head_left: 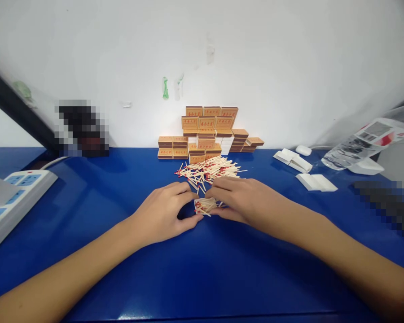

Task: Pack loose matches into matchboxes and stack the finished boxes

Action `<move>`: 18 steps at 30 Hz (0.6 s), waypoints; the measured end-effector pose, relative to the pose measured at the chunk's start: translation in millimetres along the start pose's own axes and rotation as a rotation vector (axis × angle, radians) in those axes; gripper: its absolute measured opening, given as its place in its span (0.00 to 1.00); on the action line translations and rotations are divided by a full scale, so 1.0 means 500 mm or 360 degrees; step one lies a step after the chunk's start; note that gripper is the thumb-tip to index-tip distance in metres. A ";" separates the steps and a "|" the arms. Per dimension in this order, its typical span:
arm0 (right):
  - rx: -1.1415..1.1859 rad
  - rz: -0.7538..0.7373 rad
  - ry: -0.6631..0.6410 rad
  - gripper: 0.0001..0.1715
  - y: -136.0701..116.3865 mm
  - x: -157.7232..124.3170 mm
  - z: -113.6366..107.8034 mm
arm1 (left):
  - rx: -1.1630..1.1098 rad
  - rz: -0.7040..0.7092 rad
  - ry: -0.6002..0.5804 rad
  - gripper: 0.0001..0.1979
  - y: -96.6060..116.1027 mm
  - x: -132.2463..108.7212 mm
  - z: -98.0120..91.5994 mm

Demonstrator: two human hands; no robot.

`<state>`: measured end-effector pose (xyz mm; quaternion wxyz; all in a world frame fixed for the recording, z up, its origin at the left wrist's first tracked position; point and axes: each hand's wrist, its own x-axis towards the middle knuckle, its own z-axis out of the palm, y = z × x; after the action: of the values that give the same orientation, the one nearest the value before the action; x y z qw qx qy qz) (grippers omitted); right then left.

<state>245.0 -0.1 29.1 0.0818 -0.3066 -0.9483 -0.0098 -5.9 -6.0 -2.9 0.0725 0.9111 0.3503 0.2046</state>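
Note:
A small white matchbox tray (195, 207) filled with red-tipped matches (206, 205) sits on the blue table between my hands. My left hand (164, 208) grips its left end, thumb at the near side and fingers at the far side. At the right end, my right hand (237, 197) has its thumb and fingers closed around matches in the tray, and a few match sticks show between them. Just beyond the tray lies a loose heap of matches (215, 168) with red heads, spread in several directions.
Stacked orange matchboxes (207, 123) stand against the white wall. Folded white card pieces (317, 182), a white oval case (303, 150) and a clear plastic bottle (350, 146) lie at right. A power strip (23, 197) is at left.

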 end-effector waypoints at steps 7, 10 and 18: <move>0.0441 0.0161 -0.0008 0.18 0.047 -0.040 0.016 | 0.0005 -0.0006 -0.0004 0.14 0.002 0.001 0.000; 0.0544 0.0225 0.0052 0.18 0.041 -0.037 0.024 | 0.0004 0.0008 0.0017 0.14 0.000 0.001 0.001; 0.0648 0.0133 0.0298 0.06 0.016 -0.030 0.042 | 0.0042 0.0024 -0.0018 0.14 -0.004 0.000 0.003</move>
<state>258.3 -0.6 5.7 0.2299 -0.3206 -0.9054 0.1567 -6.6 -4.7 -4.9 0.0609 0.9158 0.3456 0.1954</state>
